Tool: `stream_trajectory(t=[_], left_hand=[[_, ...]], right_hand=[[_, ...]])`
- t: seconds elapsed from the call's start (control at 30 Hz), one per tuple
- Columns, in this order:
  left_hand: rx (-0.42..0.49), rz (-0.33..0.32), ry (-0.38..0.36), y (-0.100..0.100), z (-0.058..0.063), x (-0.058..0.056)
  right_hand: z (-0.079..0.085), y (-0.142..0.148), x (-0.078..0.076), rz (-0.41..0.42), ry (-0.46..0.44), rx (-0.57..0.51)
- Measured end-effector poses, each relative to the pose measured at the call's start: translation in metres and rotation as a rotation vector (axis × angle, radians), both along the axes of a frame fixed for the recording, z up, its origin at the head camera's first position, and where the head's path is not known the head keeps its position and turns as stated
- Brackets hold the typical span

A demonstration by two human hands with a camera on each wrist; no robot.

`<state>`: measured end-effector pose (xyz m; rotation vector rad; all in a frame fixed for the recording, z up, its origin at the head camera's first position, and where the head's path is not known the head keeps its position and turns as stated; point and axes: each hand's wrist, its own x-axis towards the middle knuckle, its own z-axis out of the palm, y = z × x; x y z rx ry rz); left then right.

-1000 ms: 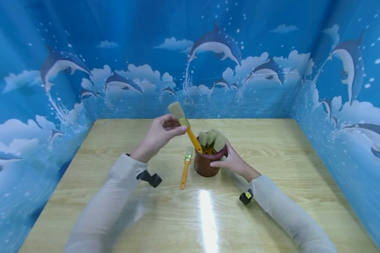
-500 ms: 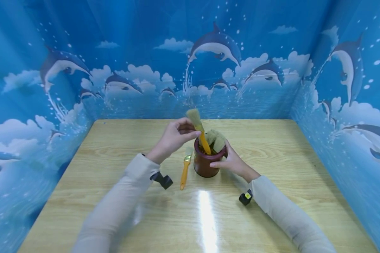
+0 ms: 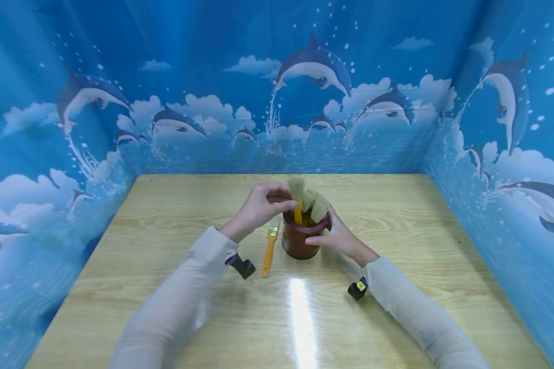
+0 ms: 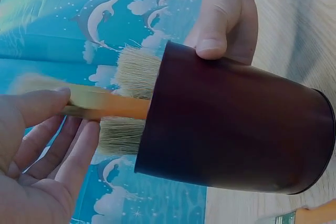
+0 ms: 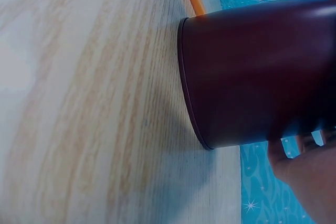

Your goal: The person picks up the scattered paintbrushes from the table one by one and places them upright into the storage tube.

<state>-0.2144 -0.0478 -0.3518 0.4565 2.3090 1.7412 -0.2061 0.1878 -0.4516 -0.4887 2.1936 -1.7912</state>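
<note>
My left hand (image 3: pixel 268 205) pinches a paintbrush (image 4: pixel 123 106) with an orange handle and pale bristles between thumb and fingers, near its metal band. Its bristles point up, and the handle's lower part is inside a dark reddish-brown cup (image 3: pixel 299 245), hidden by the wall in the left wrist view. Several other brushes (image 3: pixel 319 206) stand in the cup, bristles upward. My right hand (image 3: pixel 340 234) grips the cup's right side, thumb in front, keeping it upright on the table. Just left of the cup, another paintbrush (image 3: pixel 269 253) lies on the wood, handle toward me.
The light wooden table (image 3: pixel 378 312) carries a bright glare streak in front of the cup. Blue dolphin-printed curtains (image 3: pixel 203 148) enclose its back and both sides.
My left hand has moved right and down with the paintbrush, whose handle has gone from the cup's rim to inside it, now more upright. My right hand and the cup stay put.
</note>
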Motion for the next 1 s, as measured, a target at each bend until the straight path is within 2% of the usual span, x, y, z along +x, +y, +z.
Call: stream_trajectory(t=[0.13, 0.23, 0.37, 0.5, 0.73, 0.87, 1.0], left_hand=[[0.030, 0.013, 0.017, -0.006, -0.005, -0.001], [0.059, 0.048, 0.009, -0.014, -0.011, -0.003], [0.042, 0.115, -0.071, -0.027, -0.023, -0.008], [-0.005, 0.149, -0.175, -0.037, -0.040, -0.013], [-0.120, 0.165, -0.234, -0.047, -0.072, -0.018], [-0.147, 0.189, -0.289, -0.044, -0.085, -0.019], [-0.148, 0.209, -0.307, -0.039, -0.097, -0.019]], right_hand=[[-0.001, 0.000, 0.000, 0.007, 0.008, -0.007], [-0.001, -0.001, 0.000, 0.003, 0.013, -0.009], [0.000, -0.001, 0.000, -0.004, 0.015, -0.006], [0.002, -0.001, 0.001, -0.005, 0.005, -0.004], [0.003, -0.002, 0.002, -0.011, -0.008, 0.000], [0.003, -0.001, 0.002, -0.013, -0.010, -0.003], [0.003, -0.001, 0.002, -0.011, -0.005, 0.001]])
